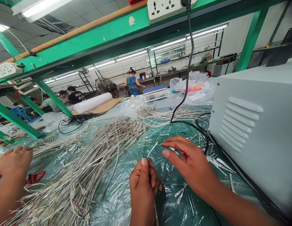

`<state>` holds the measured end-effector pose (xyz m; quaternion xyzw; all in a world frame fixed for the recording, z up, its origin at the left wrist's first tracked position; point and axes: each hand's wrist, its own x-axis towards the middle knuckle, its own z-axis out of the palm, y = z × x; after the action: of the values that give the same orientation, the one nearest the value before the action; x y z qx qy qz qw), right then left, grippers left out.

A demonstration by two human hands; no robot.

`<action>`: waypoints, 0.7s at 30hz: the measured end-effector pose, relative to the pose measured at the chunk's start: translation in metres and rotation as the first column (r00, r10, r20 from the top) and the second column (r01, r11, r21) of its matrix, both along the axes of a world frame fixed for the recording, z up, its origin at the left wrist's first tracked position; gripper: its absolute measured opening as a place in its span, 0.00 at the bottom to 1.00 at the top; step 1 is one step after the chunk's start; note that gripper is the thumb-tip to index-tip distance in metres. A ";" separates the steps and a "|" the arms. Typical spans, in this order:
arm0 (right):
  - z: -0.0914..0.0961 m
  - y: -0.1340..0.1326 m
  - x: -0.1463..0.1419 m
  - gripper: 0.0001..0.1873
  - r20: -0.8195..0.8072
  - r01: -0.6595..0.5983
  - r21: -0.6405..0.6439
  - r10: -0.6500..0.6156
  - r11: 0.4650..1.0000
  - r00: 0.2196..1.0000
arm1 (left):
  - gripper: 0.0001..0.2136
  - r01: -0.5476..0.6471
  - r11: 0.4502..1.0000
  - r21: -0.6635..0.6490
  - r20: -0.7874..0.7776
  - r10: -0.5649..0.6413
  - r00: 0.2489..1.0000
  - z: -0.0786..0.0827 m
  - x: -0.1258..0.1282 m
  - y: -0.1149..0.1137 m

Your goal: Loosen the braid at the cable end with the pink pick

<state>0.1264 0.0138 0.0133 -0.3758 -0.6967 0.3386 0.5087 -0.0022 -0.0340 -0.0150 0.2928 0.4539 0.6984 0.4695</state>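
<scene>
My left hand (143, 183) is closed in a fist with the thumb up, gripping a thin silver wire (152, 149) whose free end rises to the upper right. Just to the right, my right hand (189, 161) hovers over the plastic-covered green table (183, 131) with its fingers stretched toward the wire's tip; I see nothing held in it. A big heap of grey braided wires (98, 157) lies left of my left hand. Short cut silver pieces (218, 163) are scattered under and beside my right hand.
Another person's hand (13, 163) rests at the far left near red-handled scissors (35, 177). A grey vented machine (256, 125) fills the right side, with black cables (202, 131) running past it. A second wire bundle (160, 113), a scale (155, 92) and bags (197, 88) lie farther back. People work in the background.
</scene>
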 end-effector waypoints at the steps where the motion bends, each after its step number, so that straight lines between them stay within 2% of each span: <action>1: 0.000 -0.001 -0.001 0.11 0.019 -0.007 0.018 0.006 1.000 1.000 | 0.21 0.023 1.000 -0.003 -0.019 -0.023 1.000 -0.001 0.001 -0.001; 6: -0.003 -0.002 -0.005 0.03 0.004 -0.056 0.057 0.055 0.997 0.998 | 0.19 0.087 0.996 0.035 -0.145 -0.081 0.986 0.000 0.008 -0.006; 8: -0.003 -0.002 -0.004 0.06 -0.017 -0.069 0.052 0.070 0.996 0.997 | 0.16 0.144 0.988 0.061 -0.161 -0.133 0.978 0.001 0.008 -0.007; 13: -0.001 -0.001 -0.003 0.12 0.035 -0.131 0.007 0.130 0.991 0.991 | 0.11 0.282 0.959 0.018 -0.056 -0.281 0.958 0.003 0.001 -0.006; 17: -0.002 -0.001 -0.004 0.09 0.033 -0.100 0.000 0.100 0.995 0.994 | 0.09 0.199 0.980 0.016 -0.164 -0.194 0.967 0.001 0.003 -0.006; 21: -0.012 0.001 0.000 0.13 0.125 0.046 0.051 -0.052 0.998 0.991 | 0.09 0.019 1.000 0.023 -0.223 -0.014 0.975 0.000 0.013 -0.008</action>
<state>0.1260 0.0147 0.0017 -0.4010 -0.7261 0.2847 0.4805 0.0106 -0.0420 -0.0147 0.3789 0.4925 0.6629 0.4178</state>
